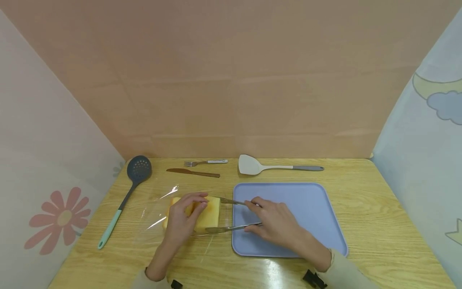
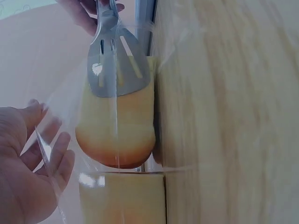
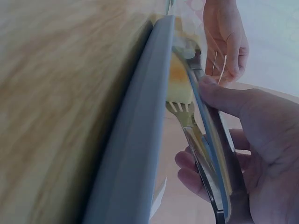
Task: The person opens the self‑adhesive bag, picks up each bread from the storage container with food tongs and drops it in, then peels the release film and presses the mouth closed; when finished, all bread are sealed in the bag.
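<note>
My left hand [image 1: 182, 218] pinches the edge of a clear plastic bag [image 1: 157, 216] between thumb and fingers. Thick yellow bread slices [image 1: 211, 210] with browned crusts lie in the bag; in the left wrist view one bread slice [image 2: 117, 116] sits beyond another bread slice [image 2: 124, 198]. In my right hand [image 1: 279, 222] are metal serving tongs [image 1: 240, 226], gripped with the thumb on one arm and fingers on the other. The slotted blade [image 2: 133, 84] and the forked side [image 3: 181, 109] stand on opposite sides of the far slice. The bag partly veils the bread.
A blue tray [image 1: 285, 194] lies under my right hand. Behind are a small fork [image 1: 205, 162], a brown knife [image 1: 193, 172] and a white spatula [image 1: 252, 165]. A dark skimmer [image 1: 138, 169] with a green handle lies at left. Walls [image 1: 231, 80] border the table.
</note>
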A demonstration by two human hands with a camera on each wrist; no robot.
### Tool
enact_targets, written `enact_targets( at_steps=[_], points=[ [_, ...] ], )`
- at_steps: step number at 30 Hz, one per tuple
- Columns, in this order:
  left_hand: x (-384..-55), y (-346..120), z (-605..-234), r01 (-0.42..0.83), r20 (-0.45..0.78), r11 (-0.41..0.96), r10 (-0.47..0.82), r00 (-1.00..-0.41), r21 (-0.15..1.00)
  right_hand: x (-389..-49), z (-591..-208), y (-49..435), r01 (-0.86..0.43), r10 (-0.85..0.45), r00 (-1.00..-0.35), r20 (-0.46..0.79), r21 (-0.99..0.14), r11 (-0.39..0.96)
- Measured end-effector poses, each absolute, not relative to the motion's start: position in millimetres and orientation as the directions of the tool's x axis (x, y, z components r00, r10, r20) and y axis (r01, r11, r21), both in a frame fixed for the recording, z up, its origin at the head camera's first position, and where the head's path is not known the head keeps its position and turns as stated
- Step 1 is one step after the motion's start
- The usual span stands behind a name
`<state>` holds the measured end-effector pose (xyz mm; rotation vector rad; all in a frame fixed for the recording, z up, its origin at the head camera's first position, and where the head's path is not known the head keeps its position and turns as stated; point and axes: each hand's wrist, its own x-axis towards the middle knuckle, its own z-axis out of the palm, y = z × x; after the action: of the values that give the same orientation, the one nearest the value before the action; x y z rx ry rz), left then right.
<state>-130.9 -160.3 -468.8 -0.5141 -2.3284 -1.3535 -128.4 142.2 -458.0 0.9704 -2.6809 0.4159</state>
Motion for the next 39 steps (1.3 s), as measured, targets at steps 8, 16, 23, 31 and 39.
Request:
enact_targets(
  at_steps=[8,16,23,31,39],
  points=[
    [-134,-160,-475,0.591,0.554,0.395,0.216,-0.804,0.704,-131,-460,143,-0.664,-0.592,-0.735,0.330,-0.175,0.727],
    [-132,-157,-475,0.569,0.535,0.408,0.206,-0.819,0.714,-131,-461,144,-0.667,-0.588,-0.731,0.348,-0.180,0.723],
    [-132,-158,-479,0.586,0.527,0.504,0.272,-0.805,0.635,-130,-460,144,-0.649,-0.580,-0.754,0.309,-0.213,0.731],
    [-133,-163,-471,0.551,0.506,0.605,0.267,-0.820,0.574,-128,-456,147,-0.625,-0.561,-0.776,0.287,-0.232,0.745],
    [-133,-180,-466,0.532,0.392,0.628,0.362,-0.846,0.568,-124,-450,157,-0.608,-0.546,-0.790,0.280,-0.232,0.760]
  ],
)
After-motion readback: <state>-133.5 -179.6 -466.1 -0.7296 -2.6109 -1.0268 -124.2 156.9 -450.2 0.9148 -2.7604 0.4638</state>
